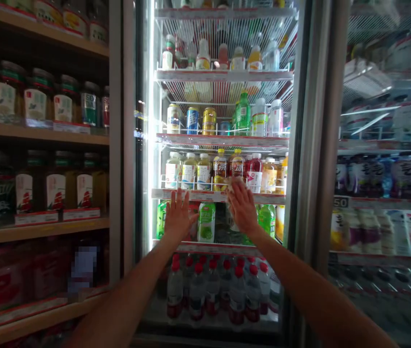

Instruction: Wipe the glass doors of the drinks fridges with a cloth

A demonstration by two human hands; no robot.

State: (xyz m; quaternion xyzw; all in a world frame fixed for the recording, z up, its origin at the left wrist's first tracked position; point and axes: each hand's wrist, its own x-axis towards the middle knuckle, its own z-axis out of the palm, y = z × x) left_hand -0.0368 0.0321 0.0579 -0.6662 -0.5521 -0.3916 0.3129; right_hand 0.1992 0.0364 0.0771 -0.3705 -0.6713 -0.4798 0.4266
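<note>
My left hand [177,213] has its fingers spread and reaches forward, flat toward the glass front of a lit drinks cooler [227,75]. Nothing is in it. My right hand [242,205] is up at a similar height, with a pale crumpled cloth [233,183] under its fingers, apparently pressed to the glass; the cloth is blurred and partly covered. Behind the hands are a shelf edge [205,195], a green-labelled carton or bottle [206,222] and a dark tea bottle with a yellow cap [220,166].
Bottles with red caps [198,290] fill the cooler's bottom. Cans [209,121] and more bottles stand on upper shelves. To the left is a wooden shelf [42,133] with jars and bottles. Another glass-fronted cooler [386,203] stands at right, beyond a metal frame [330,121].
</note>
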